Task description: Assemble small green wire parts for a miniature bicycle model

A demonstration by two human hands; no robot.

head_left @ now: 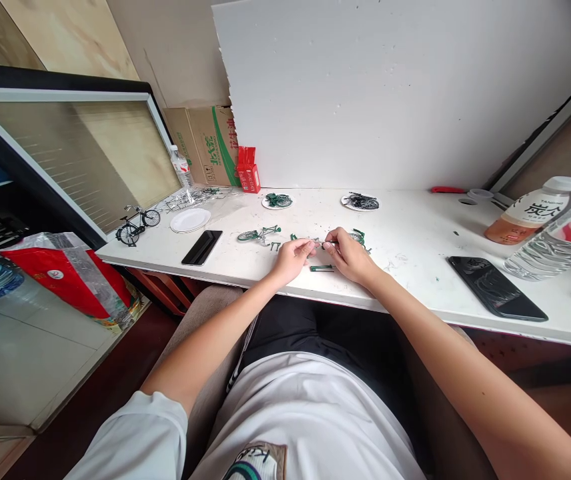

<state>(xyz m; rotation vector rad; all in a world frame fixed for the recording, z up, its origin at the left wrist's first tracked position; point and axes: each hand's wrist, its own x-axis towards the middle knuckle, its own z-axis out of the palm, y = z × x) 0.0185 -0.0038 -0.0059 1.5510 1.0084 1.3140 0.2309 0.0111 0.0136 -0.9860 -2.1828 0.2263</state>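
Note:
My left hand (293, 259) and my right hand (347, 257) meet over the front of the table, fingertips pinched close together. A thin, small piece shows between them, too small to name. Just below lies a narrow green part (321, 269) on the tabletop. Left of my hands is a partly built green model bicycle (260, 234). Other green parts (358, 235) lie behind my right hand, which partly hides them. Farther back are a small plate of green parts (278, 201) and a plate of black parts (361, 201).
A black model bicycle (136, 225) stands at the left end, near a white plate (190, 221) and a phone (202, 247). To the right are another phone (497, 288), a drink bottle (534, 210) and a water bottle (550, 243). A red box (249, 177) stands against the back.

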